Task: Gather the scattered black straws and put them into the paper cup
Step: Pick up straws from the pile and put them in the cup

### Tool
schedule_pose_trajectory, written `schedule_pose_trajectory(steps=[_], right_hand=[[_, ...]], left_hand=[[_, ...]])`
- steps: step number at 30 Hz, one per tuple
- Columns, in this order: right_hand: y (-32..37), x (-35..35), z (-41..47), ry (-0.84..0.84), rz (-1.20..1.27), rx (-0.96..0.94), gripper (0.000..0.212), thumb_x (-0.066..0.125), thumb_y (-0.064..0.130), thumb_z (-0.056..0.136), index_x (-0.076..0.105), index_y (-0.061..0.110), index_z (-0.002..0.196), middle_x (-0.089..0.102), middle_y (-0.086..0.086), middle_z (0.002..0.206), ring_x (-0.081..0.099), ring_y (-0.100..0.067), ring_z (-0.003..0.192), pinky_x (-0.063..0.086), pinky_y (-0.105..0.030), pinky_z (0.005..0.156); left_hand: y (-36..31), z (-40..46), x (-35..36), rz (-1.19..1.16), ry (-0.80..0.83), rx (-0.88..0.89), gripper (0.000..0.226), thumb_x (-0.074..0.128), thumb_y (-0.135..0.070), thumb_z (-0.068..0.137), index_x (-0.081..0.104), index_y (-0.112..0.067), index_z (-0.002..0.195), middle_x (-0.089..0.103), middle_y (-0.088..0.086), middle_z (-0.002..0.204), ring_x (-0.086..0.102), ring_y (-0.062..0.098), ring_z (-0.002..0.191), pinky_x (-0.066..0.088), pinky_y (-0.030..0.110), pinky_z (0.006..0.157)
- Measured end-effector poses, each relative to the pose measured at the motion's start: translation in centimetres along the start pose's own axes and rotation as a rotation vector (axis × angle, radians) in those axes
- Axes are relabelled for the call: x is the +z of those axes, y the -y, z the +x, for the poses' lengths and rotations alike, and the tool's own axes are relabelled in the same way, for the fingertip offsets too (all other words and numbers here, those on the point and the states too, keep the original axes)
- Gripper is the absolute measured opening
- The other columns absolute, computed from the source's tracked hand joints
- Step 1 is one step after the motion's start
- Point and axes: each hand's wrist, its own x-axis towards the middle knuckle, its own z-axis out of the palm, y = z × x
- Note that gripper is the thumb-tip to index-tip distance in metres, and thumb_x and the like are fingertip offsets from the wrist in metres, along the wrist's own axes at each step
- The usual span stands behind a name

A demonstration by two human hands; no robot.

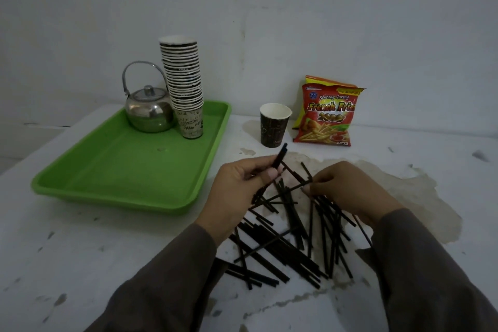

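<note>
Several black straws (283, 245) lie scattered in a loose heap on the white table, between and below my hands. My left hand (237, 191) is shut on a few black straws, whose upper ends (280, 155) stick up toward the cup. My right hand (347, 188) pinches a straw (293, 188) at the top of the heap, fingertips closed on its end. The dark paper cup (274, 125) stands upright and open beyond the hands, with no straws showing inside it.
A green tray (129, 178) at the left holds a steel kettle (149, 110) and a tall stack of paper cups (184, 86). A red snack bag (327, 113) leans on the wall right of the cup. The table's (80, 237) paint is peeled and stained.
</note>
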Motion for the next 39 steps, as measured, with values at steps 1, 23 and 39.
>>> schedule_pose_trajectory(steps=[1, 23, 39], right_hand=[[0.2, -0.2, 0.1, -0.019, 0.028, -0.004, 0.012, 0.067, 0.023, 0.079, 0.073, 0.016, 0.072, 0.063, 0.006, 0.065, 0.051, -0.004, 0.058, 0.034, -0.020, 0.052], [5.2, -4.1, 5.9, -0.273, 0.461, -0.242, 0.010, 0.063, 0.015, 0.083, 0.069, 0.014, 0.075, 0.066, -0.005, 0.067, 0.060, -0.003, 0.050, 0.050, -0.012, 0.048], [5.7, -0.7, 16.1, -0.456, 0.118, -0.198, 0.016, 0.062, 0.016, 0.084, 0.068, 0.005, 0.094, 0.068, -0.008, 0.087, 0.059, -0.016, 0.076, 0.042, -0.024, 0.066]], left_hand=[[-0.2, 0.3, 0.0, -0.015, -0.007, 0.013, 0.032, 0.060, 0.004, 0.080, 0.071, -0.023, 0.094, 0.075, -0.013, 0.080, 0.067, 0.001, 0.084, 0.048, 0.008, 0.073], [-4.7, 9.9, -1.5, 0.154, -0.048, 0.073, 0.017, 0.070, -0.006, 0.076, 0.072, -0.015, 0.090, 0.072, 0.007, 0.083, 0.066, 0.006, 0.076, 0.055, 0.014, 0.070], [-0.7, 19.9, -1.2, 0.643, -0.130, 0.127, 0.017, 0.076, -0.013, 0.070, 0.072, -0.012, 0.086, 0.072, 0.011, 0.077, 0.062, 0.010, 0.069, 0.043, 0.002, 0.060]])
